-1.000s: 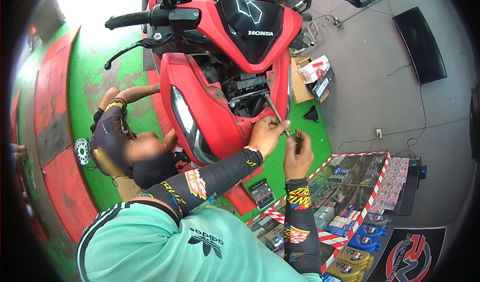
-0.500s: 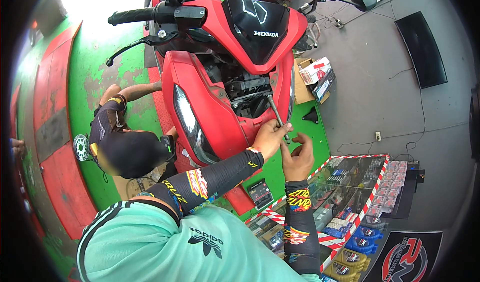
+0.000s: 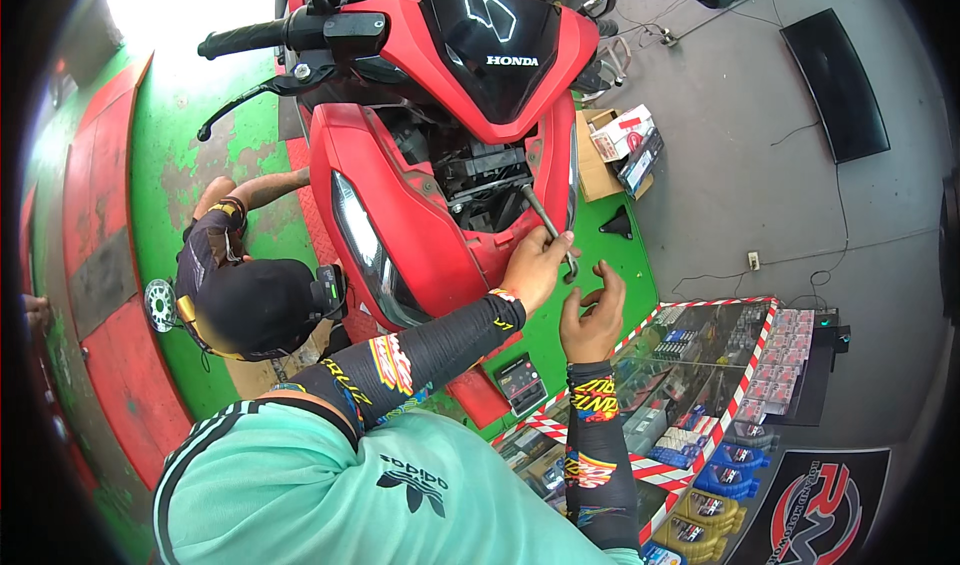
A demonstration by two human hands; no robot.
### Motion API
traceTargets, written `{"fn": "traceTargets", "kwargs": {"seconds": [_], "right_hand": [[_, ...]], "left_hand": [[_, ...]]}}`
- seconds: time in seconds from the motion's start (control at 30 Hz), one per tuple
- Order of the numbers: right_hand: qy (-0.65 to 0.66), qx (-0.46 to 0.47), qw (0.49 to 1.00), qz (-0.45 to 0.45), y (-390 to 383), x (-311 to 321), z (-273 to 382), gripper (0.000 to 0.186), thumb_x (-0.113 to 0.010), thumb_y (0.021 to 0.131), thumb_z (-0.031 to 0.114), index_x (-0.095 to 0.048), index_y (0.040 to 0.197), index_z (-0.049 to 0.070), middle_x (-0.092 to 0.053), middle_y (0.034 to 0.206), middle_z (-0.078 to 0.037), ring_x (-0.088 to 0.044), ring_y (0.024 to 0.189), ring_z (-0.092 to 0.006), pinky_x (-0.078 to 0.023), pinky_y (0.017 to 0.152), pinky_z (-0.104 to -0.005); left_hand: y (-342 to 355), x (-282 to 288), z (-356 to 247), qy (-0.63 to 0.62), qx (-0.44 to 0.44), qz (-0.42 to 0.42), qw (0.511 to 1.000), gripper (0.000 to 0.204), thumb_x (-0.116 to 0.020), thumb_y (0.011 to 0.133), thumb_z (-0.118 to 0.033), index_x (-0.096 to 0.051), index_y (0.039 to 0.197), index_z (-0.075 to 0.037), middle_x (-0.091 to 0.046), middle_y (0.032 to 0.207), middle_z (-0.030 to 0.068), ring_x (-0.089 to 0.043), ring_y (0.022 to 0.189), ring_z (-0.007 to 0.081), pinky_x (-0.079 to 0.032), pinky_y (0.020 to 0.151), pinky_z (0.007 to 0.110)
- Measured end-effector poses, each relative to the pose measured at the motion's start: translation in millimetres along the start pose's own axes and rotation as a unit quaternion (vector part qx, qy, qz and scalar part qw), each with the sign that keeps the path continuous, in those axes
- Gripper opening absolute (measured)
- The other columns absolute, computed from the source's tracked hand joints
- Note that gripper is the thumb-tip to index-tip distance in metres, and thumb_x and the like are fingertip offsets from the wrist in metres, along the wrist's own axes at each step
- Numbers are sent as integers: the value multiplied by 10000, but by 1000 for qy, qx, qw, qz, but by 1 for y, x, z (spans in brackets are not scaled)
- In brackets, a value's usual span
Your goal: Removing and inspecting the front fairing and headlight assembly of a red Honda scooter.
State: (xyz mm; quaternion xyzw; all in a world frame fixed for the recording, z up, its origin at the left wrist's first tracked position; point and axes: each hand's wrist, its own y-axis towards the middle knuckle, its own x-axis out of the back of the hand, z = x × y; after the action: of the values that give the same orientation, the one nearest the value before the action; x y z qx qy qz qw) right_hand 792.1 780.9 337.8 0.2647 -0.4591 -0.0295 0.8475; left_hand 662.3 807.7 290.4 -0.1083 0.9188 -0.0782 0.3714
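Note:
My left hand (image 3: 533, 273) is closed round the shank of a long metal wrench (image 3: 541, 210). The wrench slants in front of the red scooter's (image 3: 385, 220) opened front; its lower end, a hooked open jaw, sticks out past my fingers. The upper end lies by the right edge of the front cavity (image 3: 475, 175), where dark parts and brackets show. Whether that end touches anything I cannot tell. Just right of the wrench's lower end, my right hand (image 3: 596, 320) is raised with thumb and fingers apart, holding nothing visible.
A co-worker in a black cap (image 3: 262, 305) crouches left of the scooter, one arm reaching toward it. Opened boxes (image 3: 600, 170) lie at its right. A glass display case (image 3: 690, 355) with striped edging stands near my right arm. A black tool case (image 3: 521, 385) lies below my left forearm.
The wrench has turned in my left hand, so its hooked lower jaw now shows. My right hand sits slightly lower, farther from that end. The whole view has shifted a little.

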Motion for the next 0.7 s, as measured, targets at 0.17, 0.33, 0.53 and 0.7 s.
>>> {"fn": "traceTargets", "kwargs": {"seconds": [0.17,0.33,0.53,0.7], "right_hand": [[25,-161,964,211,11,-9,5,472,-797,854,140,-625,1278,21,-704,1123,-135,-621,688,-203,-521,659,-374],[18,31,999,22,7,-7,16,323,-816,806,27,-704,1107,0,-742,958,-93,-628,629,-182,-526,622,-337],[278,-242,919,137,12,-13,15,329,-660,1036,382,-727,1003,61,-717,807,-61,-604,599,-177,-453,534,-299],[238,-348,884,202,11,-9,1,593,-413,1096,533,-687,884,52,-675,706,-61,-599,591,-188,-452,545,-343]], "left_hand": [[-8,0,-12,-4,3,-24,1000,294,-615,1094,-308,-643,1097,-15,-731,979,74,-626,876,127,-509,805,306],[-6,2,-9,17,12,-37,999,293,-615,1093,-314,-649,1078,-24,-732,1001,80,-638,895,126,-520,809,315],[-5,3,-2,-100,46,-4,994,345,-529,1125,-343,-614,1169,-11,-736,1128,137,-692,1012,179,-551,902,332],[-5,2,-4,-91,14,31,995,370,-497,1143,-336,-632,1181,6,-738,1172,155,-686,1109,198,-537,1000,355]]}}
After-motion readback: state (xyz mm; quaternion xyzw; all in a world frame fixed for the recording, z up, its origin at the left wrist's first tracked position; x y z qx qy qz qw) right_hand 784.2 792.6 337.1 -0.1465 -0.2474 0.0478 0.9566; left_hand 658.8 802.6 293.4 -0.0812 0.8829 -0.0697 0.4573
